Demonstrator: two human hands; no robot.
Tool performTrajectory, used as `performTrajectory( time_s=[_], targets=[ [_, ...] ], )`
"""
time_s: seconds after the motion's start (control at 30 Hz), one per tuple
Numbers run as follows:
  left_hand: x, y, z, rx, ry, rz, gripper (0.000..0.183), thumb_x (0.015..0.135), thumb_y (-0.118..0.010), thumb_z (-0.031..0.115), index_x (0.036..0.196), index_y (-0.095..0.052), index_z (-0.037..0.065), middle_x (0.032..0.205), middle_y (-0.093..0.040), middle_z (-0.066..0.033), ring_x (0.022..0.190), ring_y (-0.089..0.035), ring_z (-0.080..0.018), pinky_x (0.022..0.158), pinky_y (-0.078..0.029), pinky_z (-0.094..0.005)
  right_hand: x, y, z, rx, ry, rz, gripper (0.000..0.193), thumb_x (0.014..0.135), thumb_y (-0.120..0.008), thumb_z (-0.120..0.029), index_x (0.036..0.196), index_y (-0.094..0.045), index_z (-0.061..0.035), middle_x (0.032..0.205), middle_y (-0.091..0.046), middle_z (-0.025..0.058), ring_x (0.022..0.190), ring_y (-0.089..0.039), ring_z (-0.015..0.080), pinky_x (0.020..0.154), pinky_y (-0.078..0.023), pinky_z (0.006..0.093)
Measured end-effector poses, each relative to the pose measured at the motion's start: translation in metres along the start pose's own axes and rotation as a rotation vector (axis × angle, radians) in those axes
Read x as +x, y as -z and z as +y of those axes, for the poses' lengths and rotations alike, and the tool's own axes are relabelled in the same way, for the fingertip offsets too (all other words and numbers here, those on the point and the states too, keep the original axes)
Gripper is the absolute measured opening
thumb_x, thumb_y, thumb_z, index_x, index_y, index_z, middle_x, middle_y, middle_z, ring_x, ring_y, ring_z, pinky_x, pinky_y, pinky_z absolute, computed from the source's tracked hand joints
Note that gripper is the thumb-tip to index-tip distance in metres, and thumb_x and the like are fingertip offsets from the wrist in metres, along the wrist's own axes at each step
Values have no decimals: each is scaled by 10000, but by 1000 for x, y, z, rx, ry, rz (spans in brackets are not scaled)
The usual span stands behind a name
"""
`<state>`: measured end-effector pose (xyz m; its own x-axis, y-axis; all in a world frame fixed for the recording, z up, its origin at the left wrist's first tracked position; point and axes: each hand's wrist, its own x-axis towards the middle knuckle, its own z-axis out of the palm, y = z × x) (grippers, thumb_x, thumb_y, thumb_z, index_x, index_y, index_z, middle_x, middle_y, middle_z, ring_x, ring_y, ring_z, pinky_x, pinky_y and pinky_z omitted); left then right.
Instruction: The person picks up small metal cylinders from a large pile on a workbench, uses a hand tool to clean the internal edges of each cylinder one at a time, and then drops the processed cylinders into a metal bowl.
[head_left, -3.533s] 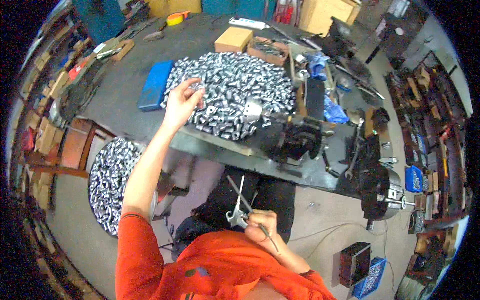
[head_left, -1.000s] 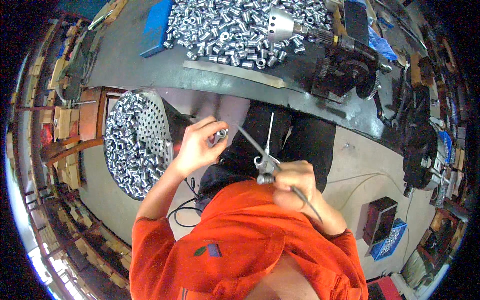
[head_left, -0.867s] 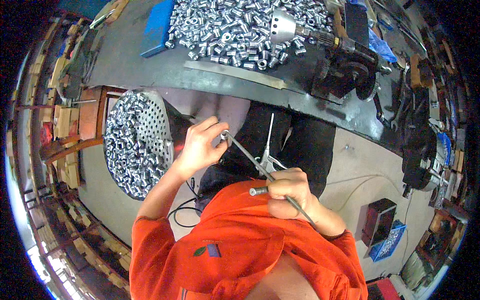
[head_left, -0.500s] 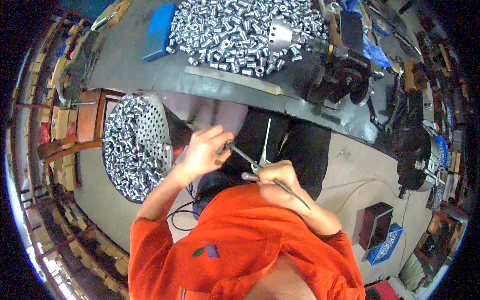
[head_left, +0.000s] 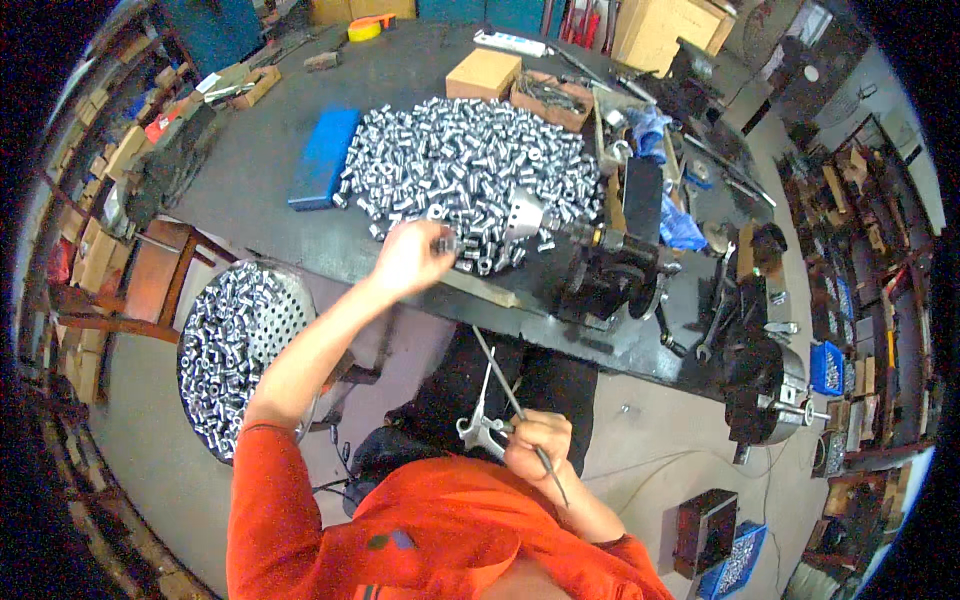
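Nearby, a perforated metal cone [head_left: 524, 216] partly hides the heaped sleeves [head_left: 460, 155].

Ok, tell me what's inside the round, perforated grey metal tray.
Small, shiny, cylindrical metal parts fill the tray's left side; bare perforations show upper right. The parts and left forearm hide the rest.

A dark desk [head_left: 250, 165] stands on a pale grey floor [head_left: 640, 435] (its edges bowed), with crowded left shelves [head_left: 98, 260], loaded right shelves [head_left: 895, 345] and a brown wooden chair [head_left: 152, 285].
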<state>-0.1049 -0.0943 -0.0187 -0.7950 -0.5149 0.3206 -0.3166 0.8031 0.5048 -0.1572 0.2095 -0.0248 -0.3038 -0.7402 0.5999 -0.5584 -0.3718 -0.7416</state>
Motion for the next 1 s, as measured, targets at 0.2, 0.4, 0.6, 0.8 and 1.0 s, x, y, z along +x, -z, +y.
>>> performTrajectory(
  time_s=[0.2, 0.4, 0.6, 0.8, 1.0],
  targets=[
    [69, 45, 22, -962, 73, 241, 460, 822, -625, 77, 1225, -453, -64, 808, -626, -91, 592, -573, -103, 564, -469, -239, -4, -5, -12, 99, -165, -32, 271, 597, -541, -17, 516, -286, -57, 507, -374, 64, 379, -374, 200, 369, -269, 293],
    [-25, 84, -22, -367, 254, 103, 338, 821, -653, 186, 1090, -587, -8, 577, -559, -78, 532, -518, -101, 518, -433, -300, -4, -11, -9, 100, -138, -70, 266, 589, -537, -5, 510, -288, -59, 491, -371, 66, 374, -355, 185, 378, -248, 283],
    [-147, 152, -79, -305, 502, 278, 282, 755, -609, 86, 1027, -633, 16, 560, -564, -75, 522, -545, -109, 508, -434, -300, -16, -22, -5, 54, -211, -69, 256, 564, -533, 22, 504, -307, -83, 488, -413, 39, 409, -422, 152, 393, -289, 247],
    [-286, 153, -82, 447, 375, -256, 321, 703, -655, 151, 1012, -630, 67, 893, -661, -121, 753, -636, -297, 697, -509, -380, -4, -28, -12, 184, -227, -129, 275, 606, -554, -27, 529, -293, -67, 512, -412, 52, 435, -401, 146, 415, -276, 246],
    [-290, 137, -86, 484, 572, -281, 275, 685, -684, 295, 881, -668, 102, 791, -643, -148, 787, -628, -332, 695, -505, -426, -1, -31, -21, 182, -265, -140, 309, 567, -528, 85, 509, -267, -71, 496, -369, 24, 431, -358, 120, 419, -239, 246]
  ],
)
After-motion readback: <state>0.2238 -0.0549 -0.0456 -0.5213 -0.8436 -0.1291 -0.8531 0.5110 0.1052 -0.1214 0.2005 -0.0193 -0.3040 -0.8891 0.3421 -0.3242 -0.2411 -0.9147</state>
